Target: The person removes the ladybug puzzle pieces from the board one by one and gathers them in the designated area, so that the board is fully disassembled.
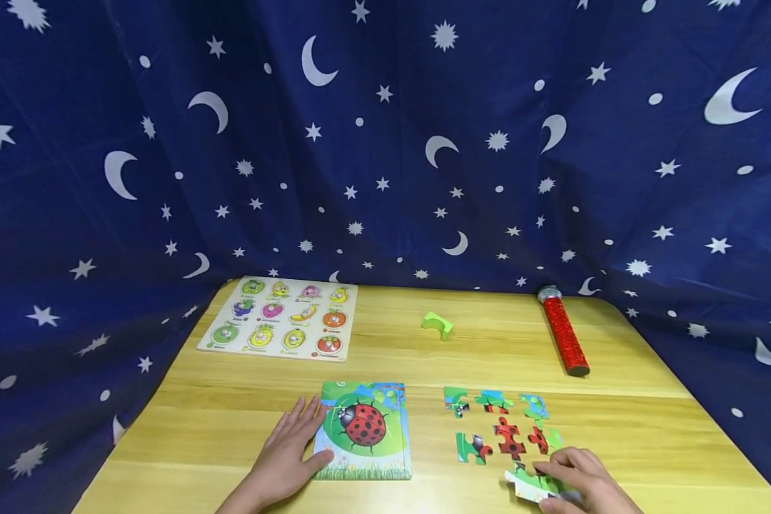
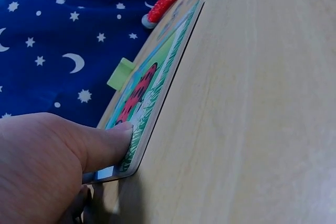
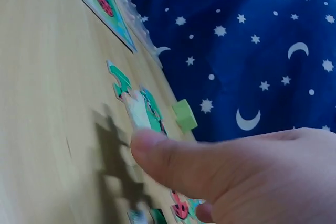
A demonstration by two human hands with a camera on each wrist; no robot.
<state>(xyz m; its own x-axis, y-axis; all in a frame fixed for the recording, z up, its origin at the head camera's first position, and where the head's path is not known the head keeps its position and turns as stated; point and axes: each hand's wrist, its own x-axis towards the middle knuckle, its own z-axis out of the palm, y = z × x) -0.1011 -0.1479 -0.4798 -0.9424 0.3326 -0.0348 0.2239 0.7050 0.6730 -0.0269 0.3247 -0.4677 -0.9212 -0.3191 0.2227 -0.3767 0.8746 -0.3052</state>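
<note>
A square ladybug puzzle board lies flat on the table. My left hand rests along its left side with fingers fairly straight, and the thumb presses on its lower left corner. To the right, my right hand pinches a green and white puzzle piece, tilted a little above the tabletop; the right wrist view shows the thumb against the piece. Loose jigsaw pieces lie just beyond, among them a red spotted piece and a green piece with the dark head. The fingers partly cover the nearest pieces.
At the back left lies a fruit picture board. A green arch block stands near the back middle. A red glittery microphone lies at the back right. A dark blue star-and-moon curtain hangs behind the wooden table.
</note>
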